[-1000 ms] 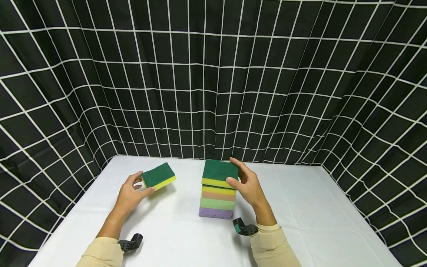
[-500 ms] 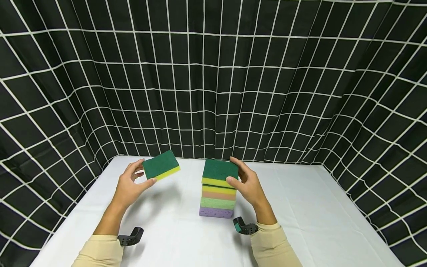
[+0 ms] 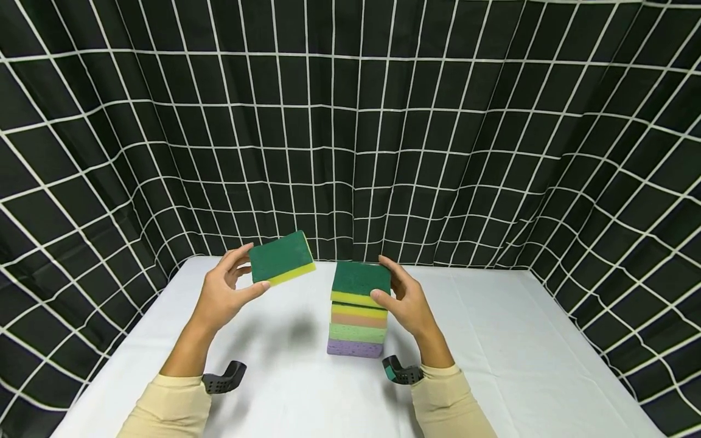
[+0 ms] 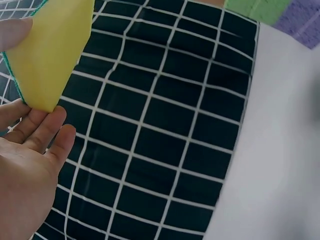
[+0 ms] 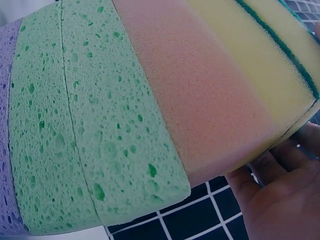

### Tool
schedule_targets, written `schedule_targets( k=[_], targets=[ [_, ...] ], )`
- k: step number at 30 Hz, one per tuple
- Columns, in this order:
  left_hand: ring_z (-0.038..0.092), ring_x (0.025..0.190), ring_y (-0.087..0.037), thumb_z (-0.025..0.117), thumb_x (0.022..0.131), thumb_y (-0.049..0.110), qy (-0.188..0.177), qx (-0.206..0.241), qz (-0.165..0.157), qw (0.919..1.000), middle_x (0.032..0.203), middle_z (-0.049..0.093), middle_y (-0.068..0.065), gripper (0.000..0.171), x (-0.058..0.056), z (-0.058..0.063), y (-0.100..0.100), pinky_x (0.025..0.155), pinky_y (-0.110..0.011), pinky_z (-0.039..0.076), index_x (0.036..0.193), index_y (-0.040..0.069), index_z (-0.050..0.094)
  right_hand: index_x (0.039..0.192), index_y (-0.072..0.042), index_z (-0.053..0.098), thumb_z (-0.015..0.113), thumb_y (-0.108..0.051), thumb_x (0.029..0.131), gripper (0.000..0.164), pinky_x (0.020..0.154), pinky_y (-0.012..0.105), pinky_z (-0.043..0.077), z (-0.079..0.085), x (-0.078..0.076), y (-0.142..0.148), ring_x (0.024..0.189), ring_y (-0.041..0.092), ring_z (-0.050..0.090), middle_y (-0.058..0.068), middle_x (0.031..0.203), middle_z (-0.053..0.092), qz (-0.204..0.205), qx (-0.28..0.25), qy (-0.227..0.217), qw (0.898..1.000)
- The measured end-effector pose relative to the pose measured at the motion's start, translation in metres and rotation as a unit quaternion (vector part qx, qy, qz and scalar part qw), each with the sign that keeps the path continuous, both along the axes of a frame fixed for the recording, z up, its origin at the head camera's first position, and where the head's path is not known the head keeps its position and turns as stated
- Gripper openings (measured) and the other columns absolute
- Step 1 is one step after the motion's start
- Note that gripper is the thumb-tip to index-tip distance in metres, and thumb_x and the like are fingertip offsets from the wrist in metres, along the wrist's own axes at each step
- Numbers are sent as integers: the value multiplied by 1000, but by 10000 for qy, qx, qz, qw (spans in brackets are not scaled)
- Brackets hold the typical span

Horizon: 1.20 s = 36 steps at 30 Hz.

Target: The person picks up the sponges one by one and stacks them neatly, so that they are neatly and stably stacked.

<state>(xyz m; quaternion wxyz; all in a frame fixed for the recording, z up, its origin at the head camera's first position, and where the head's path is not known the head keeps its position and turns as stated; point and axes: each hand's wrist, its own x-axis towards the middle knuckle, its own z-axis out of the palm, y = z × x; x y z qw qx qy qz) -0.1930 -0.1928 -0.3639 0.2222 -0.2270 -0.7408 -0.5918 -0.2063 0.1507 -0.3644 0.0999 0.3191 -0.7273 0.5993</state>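
Note:
A sponge (image 3: 280, 258) with a dark green scouring face on top and a yellow body is held in the air by my left hand (image 3: 227, 292), thumb on its near edge and fingers at the far edge. The left wrist view shows its yellow underside (image 4: 52, 55). To the right stands a stack of sponges: purple (image 3: 355, 348) at the bottom, then green (image 5: 100, 115), orange-pink (image 5: 195, 95) and yellow ones. A green-topped yellow sponge (image 3: 361, 278) lies uppermost. My right hand (image 3: 408, 304) grips it from the right side, thumb in front and fingers behind.
The stack stands on a table with a white cloth (image 3: 493, 340). Behind and at both sides hangs a black curtain with a white grid (image 3: 350, 121). Each wrist wears a dark band, the left band (image 3: 224, 378) and the right band (image 3: 402, 371).
My left hand has raised its sponge off the table, carrying it up and to the right, nearer the stack. The right hand and the stack have stayed nearly still.

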Motion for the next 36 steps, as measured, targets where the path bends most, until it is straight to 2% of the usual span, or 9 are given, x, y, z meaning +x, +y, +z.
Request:
schedule_targets(
  k=[5, 12, 17, 26, 33, 36],
  targets=[
    [50, 113, -21, 73, 75, -16, 128, 73, -305, 9994, 125, 46, -17, 74, -2, 7, 9, 95, -26, 41, 141, -6, 41, 144, 12, 29, 59, 7, 87, 65, 99, 47, 41, 0, 1, 0, 118, 37, 48, 28, 129, 49, -52, 25, -81, 10000],
    [50, 114, -22, 71, 75, -16, 209, 75, -699, 9973, 125, 47, -20, 73, -8, 16, 24, 96, -29, 41, 141, -5, 41, 145, 12, 28, 60, 6, 87, 66, 99, 32, 41, -1, 1, 1, 120, 37, 47, 28, 130, 49, -68, 27, -104, 9999],
    [49, 115, -22, 72, 77, -13, 195, -88, -937, 9954, 125, 47, -18, 73, -11, 22, 36, 99, -29, 40, 142, -5, 40, 145, 11, 29, 60, 6, 87, 66, 99, 33, 42, -2, 1, 1, 120, 37, 47, 28, 131, 48, -25, -6, -93, 10000],
    [48, 116, -26, 72, 76, -11, 160, -106, -1240, 9921, 124, 47, -17, 73, -15, 24, 53, 100, -32, 40, 142, -6, 40, 146, 9, 29, 63, 1, 88, 67, 102, 49, 37, -5, 0, 2, 123, 36, 45, 26, 136, 45, 54, -11, -101, 9999],
    [48, 117, -25, 74, 78, -4, 35, -238, -1340, 9907, 124, 49, -14, 73, -20, 25, 66, 102, -35, 39, 143, -2, 40, 146, 9, 28, 67, -2, 87, 71, 105, 42, 36, -7, -2, 3, 123, 36, 46, 26, 135, 46, 153, -90, -98, 9998],
    [49, 116, -25, 74, 79, -2, -34, -301, -1410, 9895, 123, 50, -13, 73, -23, 24, 70, 102, -36, 39, 143, -1, 41, 146, 10, 28, 69, -2, 87, 73, 105, 42, 35, -6, -2, 3, 123, 36, 45, 25, 135, 47, 169, -88, -77, 9998]
  ],
)
